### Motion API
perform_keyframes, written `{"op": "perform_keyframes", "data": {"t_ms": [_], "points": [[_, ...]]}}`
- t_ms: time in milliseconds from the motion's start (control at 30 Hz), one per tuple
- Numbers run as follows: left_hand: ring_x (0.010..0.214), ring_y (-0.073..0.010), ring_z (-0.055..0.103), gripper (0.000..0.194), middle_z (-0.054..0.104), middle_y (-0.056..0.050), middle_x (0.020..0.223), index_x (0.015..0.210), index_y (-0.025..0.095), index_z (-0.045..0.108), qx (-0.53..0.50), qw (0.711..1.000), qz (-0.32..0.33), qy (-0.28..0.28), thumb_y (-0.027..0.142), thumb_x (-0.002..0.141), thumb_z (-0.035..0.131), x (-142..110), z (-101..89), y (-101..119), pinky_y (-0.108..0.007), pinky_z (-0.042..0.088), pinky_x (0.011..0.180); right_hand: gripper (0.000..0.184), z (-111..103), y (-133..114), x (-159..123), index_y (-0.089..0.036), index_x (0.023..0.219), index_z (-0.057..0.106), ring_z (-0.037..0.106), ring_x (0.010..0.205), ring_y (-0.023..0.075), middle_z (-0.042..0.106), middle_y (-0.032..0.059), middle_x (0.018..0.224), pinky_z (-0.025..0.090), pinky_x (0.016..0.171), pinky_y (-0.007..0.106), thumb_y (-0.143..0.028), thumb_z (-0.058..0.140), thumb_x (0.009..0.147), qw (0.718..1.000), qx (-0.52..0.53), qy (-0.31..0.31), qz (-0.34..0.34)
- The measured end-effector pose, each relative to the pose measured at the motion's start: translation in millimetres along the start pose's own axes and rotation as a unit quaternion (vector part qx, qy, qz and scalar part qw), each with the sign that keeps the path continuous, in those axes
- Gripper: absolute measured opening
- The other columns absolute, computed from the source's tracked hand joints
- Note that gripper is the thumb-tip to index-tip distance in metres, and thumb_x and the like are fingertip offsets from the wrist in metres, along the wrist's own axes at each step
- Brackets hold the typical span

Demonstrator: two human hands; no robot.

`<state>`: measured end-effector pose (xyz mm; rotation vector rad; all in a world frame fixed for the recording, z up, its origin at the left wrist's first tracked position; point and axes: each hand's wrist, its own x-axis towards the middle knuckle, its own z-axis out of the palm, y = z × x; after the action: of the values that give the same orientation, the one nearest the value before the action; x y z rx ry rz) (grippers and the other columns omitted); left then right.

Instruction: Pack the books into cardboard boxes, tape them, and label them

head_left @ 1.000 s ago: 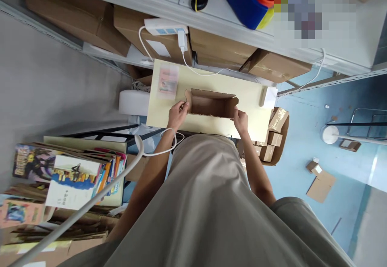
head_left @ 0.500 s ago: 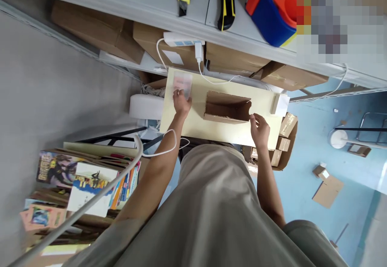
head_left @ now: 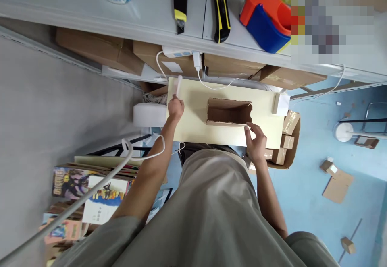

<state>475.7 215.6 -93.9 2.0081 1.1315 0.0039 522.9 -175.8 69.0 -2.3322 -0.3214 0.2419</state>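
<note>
Since half a second earlier, pouch (head_left: 178, 86) lifted off the far left corner of the pale table (head_left: 263, 134) and turned edge-on; previously lay flat. Left hand (head_left: 175, 108) closed on pouch, fingers pinching its lower end. Pouch noted as thin, pale, translucent; contents not discernible from this edge. Open cardboard box (head_left: 229, 112) found mid-table, brown, flaps up, interior in shadow. Right hand (head_left: 256, 142) at box's near right corner, fingers loosely spread, fingertips at the edge; contact not confirmed. Utility knives (head_left: 220, 9) observed on shelf above.
</note>
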Motion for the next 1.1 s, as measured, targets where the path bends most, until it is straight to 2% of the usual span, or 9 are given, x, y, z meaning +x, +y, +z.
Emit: {"op": "perform_keyframes", "data": {"t_ms": [100, 200, 300, 500, 600, 700, 900, 1000, 1100], "points": [[0.129, -0.0453, 0.077, 0.028, 0.079, -0.029, 0.115, 0.119, 0.012, 0.070, 0.043, 0.995, -0.044, 0.078, 0.029, 0.102, 0.057, -20.7, -26.2, 5.3, -0.056, 0.057, 0.116, 0.058, 14.3, -8.4, 18.0, -0.022, 0.129, 0.085, 0.081, 0.131, 0.0359, 0.085, 0.0190, 0.137, 0.066, 0.117, 0.055, -0.070, 0.057, 0.114, 0.998, 0.047, -0.037, -0.034], [0.123, -0.0362, 0.077, 0.024, 0.080, -0.016, 0.111, 0.111, 0.019, 0.070, -0.019, 0.989, -0.002, 0.147, 0.036, 0.106, 0.053, -56.4, -46.0, 19.8, -0.046, 0.061, 0.110, 0.066, 26.5, -18.1, 46.8, -0.022, 0.131, 0.085, 0.077, 0.142, 0.0369, 0.082, 0.0186, 0.146, 0.061, 0.127, 0.056, -0.079, 0.059, 0.110, 0.989, 0.082, -0.093, -0.075], [0.106, -0.0284, 0.077, 0.033, 0.076, -0.008, 0.101, 0.108, 0.021, 0.070, -0.127, 0.981, 0.033, 0.145, 0.046, 0.110, 0.048, -97.0, -51.4, 42.4, -0.037, 0.065, 0.092, 0.078, 31.9, -34.7, 70.2, -0.022, 0.136, 0.084, 0.077, 0.142, 0.0369, 0.082, 0.0166, 0.149, 0.059, 0.129, 0.056, -0.089, 0.063, 0.103, 0.975, 0.155, -0.148, -0.063], [0.096, -0.0284, 0.079, 0.038, 0.076, -0.005, 0.096, 0.113, 0.024, 0.075, -0.250, 0.967, 0.040, -0.009, 0.054, 0.108, 0.053, -159.0, -20.6, 90.5, -0.039, 0.067, 0.081, 0.078, 28.2, -67.8, 66.2, -0.025, 0.134, 0.084, 0.083, 0.126, 0.0325, 0.087, 0.0103, 0.135, 0.072, 0.109, 0.048, -0.090, 0.081, 0.090, 0.920, 0.341, -0.192, -0.017], [0.103, -0.0298, 0.080, 0.039, 0.078, -0.006, 0.099, 0.115, 0.023, 0.077, -0.244, 0.967, 0.046, -0.058, 0.054, 0.109, 0.053, -169.6, -0.8, 111.0, -0.040, 0.069, 0.085, 0.067, 24.1, -59.0, 63.0, -0.025, 0.119, 0.088, 0.083, 0.101, 0.0282, 0.089, 0.0054, 0.114, 0.074, 0.085, 0.043, -0.084, 0.088, 0.087, 0.924, 0.343, -0.164, 0.025], [0.111, -0.0299, 0.081, 0.039, 0.083, -0.008, 0.112, 0.126, 0.023, 0.078, -0.223, 0.967, 0.097, -0.082, 0.051, 0.111, 0.055, -168.2, 10.8, 124.7, -0.042, 0.070, 0.095, 0.058, 8.5, -38.9, 73.3, -0.025, 0.108, 0.089, 0.080, 0.092, 0.0255, 0.086, 0.0027, 0.099, 0.070, 0.076, 0.039, -0.080, 0.087, 0.090, 0.941, 0.316, -0.117, 0.027], [0.144, -0.0360, 0.073, 0.044, 0.081, -0.016, 0.147, 0.141, 0.019, 0.080, 0.015, 0.957, 0.268, -0.108, 0.025, 0.099, 0.068, -164.9, 19.4, 112.3, -0.055, 0.050, 0.135, 0.047, -49.6, -21.0, 110.3, -0.024, 0.093, 0.088, 0.077, 0.092, 0.0238, 0.080, -0.0007, 0.088, 0.066, 0.077, 0.034, -0.071, 0.085, 0.098, 0.967, 0.232, -0.053, -0.087], [0.149, -0.0401, 0.069, 0.040, 0.082, -0.017, 0.146, 0.132, 0.018, 0.087, 0.112, 0.942, 0.295, -0.111, 0.020, 0.096, 0.070, -171.4, 26.2, 97.3, -0.062, 0.038, 0.143, 0.048, -59.5, -23.1, 121.9, -0.023, 0.090, 0.088, 0.078, 0.093, 0.0263, 0.080, -0.0020, 0.084, 0.065, 0.079, 0.035, -0.069, 0.084, 0.099, 0.970, 0.168, -0.106, -0.138], [0.147, -0.0370, 0.070, 0.038, 0.084, -0.012, 0.140, 0.123, 0.025, 0.091, 0.131, 0.937, 0.308, -0.096, 0.016, 0.099, 0.062, -181.8, 32.2, 88.7, -0.063, 0.036, 0.145, 0.038, -48.1, -26.1, 125.2, -0.022, 0.097, 0.092, 0.081, 0.102, 0.0331, 0.087, 0.0011, 0.093, 0.066, 0.090, 0.041, -0.057, 0.080, 0.106, 0.959, 0.076, -0.195, -0.189]]}}
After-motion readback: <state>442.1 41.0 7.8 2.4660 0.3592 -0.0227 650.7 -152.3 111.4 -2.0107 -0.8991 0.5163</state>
